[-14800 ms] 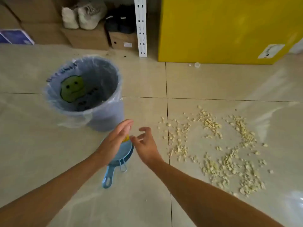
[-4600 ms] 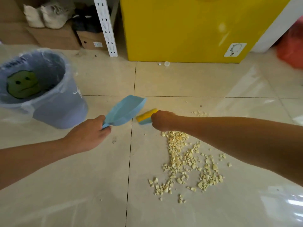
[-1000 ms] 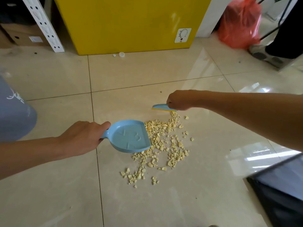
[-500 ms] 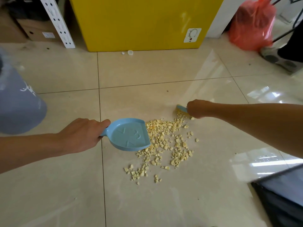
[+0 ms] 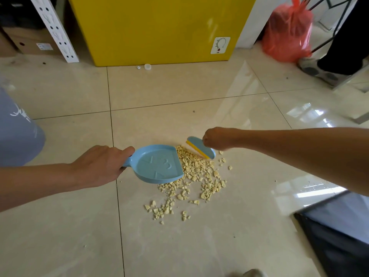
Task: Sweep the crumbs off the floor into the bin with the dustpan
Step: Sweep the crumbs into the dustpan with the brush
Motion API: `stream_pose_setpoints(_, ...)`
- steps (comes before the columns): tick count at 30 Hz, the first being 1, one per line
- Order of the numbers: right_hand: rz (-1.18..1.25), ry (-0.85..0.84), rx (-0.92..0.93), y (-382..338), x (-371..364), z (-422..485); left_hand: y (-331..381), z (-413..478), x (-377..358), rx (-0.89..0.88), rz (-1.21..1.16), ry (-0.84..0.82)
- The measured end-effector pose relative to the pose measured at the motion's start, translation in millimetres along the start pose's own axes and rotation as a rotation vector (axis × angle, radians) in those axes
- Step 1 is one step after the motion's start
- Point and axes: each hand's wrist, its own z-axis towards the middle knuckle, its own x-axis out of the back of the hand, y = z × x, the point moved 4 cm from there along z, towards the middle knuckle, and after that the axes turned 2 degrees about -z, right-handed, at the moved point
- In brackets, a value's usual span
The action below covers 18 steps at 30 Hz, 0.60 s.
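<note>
A light blue dustpan (image 5: 159,164) lies flat on the tiled floor with its open edge facing right, against a pile of pale yellow crumbs (image 5: 196,172). My left hand (image 5: 101,164) grips its handle. My right hand (image 5: 216,138) holds a small blue brush with a yellow strip (image 5: 199,147), set at the far edge of the pile just right of the pan's lip. The pan holds no crumbs. Only the side of the blue-grey bin (image 5: 19,132) shows at the left edge.
A yellow cabinet (image 5: 159,27) and a white perforated shelf post (image 5: 58,33) stand at the back. A red plastic bag (image 5: 287,33) and another person's shoe (image 5: 319,69) are at the back right. A dark object (image 5: 337,232) sits at the lower right.
My right hand has drawn the brush left, closer to the dustpan's lip, pushing the crumbs against the pan. The dustpan and my left hand have hardly moved.
</note>
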Motion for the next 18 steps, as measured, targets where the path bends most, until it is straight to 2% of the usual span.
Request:
stream_pose_setpoints(3, 0.100, 0.023, -0.086, 26.0, 29.3, -10.7, 1.0, -2.7, -2.6, -0.025, -0.007, 0.006)
stream_pose_setpoints(7, 0.021, 0.068, -0.212, 77.5, 33.1, -32.7, 4.9, -3.3, -2.1, -0.056, -0.018, 0.031)
stream_pose_setpoints(9, 0.185, 0.062, -0.332, 102.0, 25.7, -39.1, 5.5, -3.1, -1.9, -0.040, -0.022, 0.022)
stream_pose_setpoints(10, 0.182, 0.076, -0.346, 107.4, 24.0, -43.3, 5.2, -2.3, -2.3, -0.040, -0.032, 0.024)
stream_pose_setpoints(13, 0.123, 0.013, -0.366, 105.1, 2.7, -50.2, 2.6, 2.8, -2.0, -0.060, -0.060, 0.040)
stream_pose_setpoints(16, 0.212, -0.019, -0.437, 90.5, -23.3, -48.1, -0.3, 9.2, -0.8, -0.057, -0.100, 0.051)
stream_pose_setpoints(18, 0.213, -0.034, -0.401, 69.4, -33.4, -42.6, 0.7, 14.1, 0.8, -0.067, -0.097, 0.049)
